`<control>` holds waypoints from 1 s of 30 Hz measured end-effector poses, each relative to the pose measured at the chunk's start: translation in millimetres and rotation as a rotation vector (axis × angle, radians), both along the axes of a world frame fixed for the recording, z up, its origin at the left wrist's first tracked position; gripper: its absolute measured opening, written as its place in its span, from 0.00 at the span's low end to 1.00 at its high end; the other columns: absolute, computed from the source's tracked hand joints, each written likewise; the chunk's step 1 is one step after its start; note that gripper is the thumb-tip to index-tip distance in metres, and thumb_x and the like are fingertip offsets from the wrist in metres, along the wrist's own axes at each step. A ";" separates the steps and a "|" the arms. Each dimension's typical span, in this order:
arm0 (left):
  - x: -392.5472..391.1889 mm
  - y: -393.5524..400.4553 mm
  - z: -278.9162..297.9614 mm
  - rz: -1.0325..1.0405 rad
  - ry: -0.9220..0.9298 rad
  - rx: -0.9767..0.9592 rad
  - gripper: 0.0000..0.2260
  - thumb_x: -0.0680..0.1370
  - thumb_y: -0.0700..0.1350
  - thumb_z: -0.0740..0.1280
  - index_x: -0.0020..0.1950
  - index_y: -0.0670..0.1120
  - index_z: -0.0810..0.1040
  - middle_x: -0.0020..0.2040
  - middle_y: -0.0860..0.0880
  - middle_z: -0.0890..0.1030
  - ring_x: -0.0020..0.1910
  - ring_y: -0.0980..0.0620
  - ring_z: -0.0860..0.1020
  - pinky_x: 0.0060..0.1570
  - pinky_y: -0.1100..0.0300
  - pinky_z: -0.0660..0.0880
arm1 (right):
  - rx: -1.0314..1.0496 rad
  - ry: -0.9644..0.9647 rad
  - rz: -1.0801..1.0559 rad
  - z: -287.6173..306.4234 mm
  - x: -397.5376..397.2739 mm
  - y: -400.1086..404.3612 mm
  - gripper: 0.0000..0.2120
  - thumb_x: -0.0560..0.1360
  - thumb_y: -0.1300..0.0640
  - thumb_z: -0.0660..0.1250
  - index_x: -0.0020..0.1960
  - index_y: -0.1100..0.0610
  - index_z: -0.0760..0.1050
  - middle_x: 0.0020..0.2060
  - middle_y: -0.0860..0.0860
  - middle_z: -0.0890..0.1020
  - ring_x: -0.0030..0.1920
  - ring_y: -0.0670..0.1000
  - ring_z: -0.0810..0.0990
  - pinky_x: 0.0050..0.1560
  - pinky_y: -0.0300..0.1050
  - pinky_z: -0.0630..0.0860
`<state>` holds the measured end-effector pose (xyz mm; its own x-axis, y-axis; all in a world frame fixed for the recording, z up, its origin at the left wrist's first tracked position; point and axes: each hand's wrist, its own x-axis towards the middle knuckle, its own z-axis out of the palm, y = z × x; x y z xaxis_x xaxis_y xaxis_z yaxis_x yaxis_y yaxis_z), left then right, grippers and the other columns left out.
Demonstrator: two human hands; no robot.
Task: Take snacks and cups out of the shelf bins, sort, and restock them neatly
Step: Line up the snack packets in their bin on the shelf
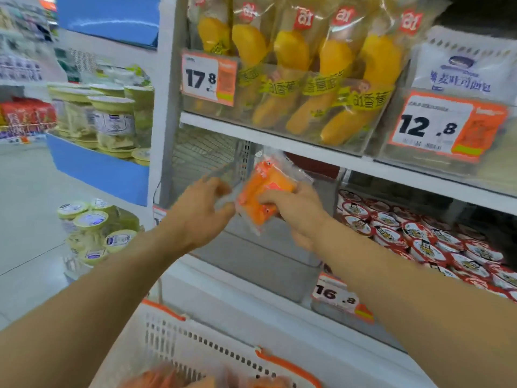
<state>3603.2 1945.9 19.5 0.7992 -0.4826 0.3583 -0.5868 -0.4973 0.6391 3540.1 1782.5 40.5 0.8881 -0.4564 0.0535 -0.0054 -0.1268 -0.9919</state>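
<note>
Right hand (293, 214) curled round orange snack packet (261, 196), thumb across its front; packet tilted, held in mouth of clear shelf bin (268, 256) at left end of middle shelf. Left hand (201, 211) beside packet's left edge, fingers bent toward clear wrapper (blurred; cannot tell if it pinches it). Red-lidded cups (419, 239) packed in next bin to right. Banana-shaped snack packs (302, 79) upright on upper shelf. White basket (201, 348) with orange trim below, at bottom edge, orange packets inside.
</note>
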 end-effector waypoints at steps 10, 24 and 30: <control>74.1 30.7 -46.4 -0.301 -0.100 0.214 0.06 0.71 0.50 0.77 0.44 0.54 0.82 0.37 0.61 0.77 0.40 0.67 0.75 0.38 0.75 0.67 | -0.078 0.179 -0.183 -52.2 165.7 -15.9 0.16 0.68 0.70 0.77 0.47 0.58 0.73 0.38 0.52 0.79 0.36 0.50 0.78 0.19 0.33 0.68; 108.4 26.0 -75.1 -0.465 -0.583 0.112 0.08 0.67 0.59 0.69 0.35 0.57 0.76 0.29 0.60 0.77 0.29 0.59 0.74 0.28 0.64 0.64 | -0.284 0.139 -0.439 -86.4 245.9 -28.4 0.36 0.53 0.58 0.82 0.54 0.49 0.67 0.53 0.53 0.79 0.49 0.54 0.82 0.47 0.57 0.84; 109.3 24.8 -82.3 -0.475 -0.610 0.094 0.07 0.68 0.58 0.69 0.36 0.57 0.76 0.30 0.60 0.77 0.30 0.58 0.74 0.29 0.61 0.72 | -0.337 0.150 -0.441 -86.9 240.2 -19.5 0.32 0.66 0.61 0.81 0.61 0.53 0.64 0.41 0.44 0.78 0.43 0.47 0.79 0.45 0.44 0.77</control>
<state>3712.5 1970.7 -62.8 0.1738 -0.7742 0.6086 -0.9848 -0.1404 0.1027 3780.3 1763.0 -46.4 0.6269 -0.7648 0.1489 -0.2666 -0.3901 -0.8813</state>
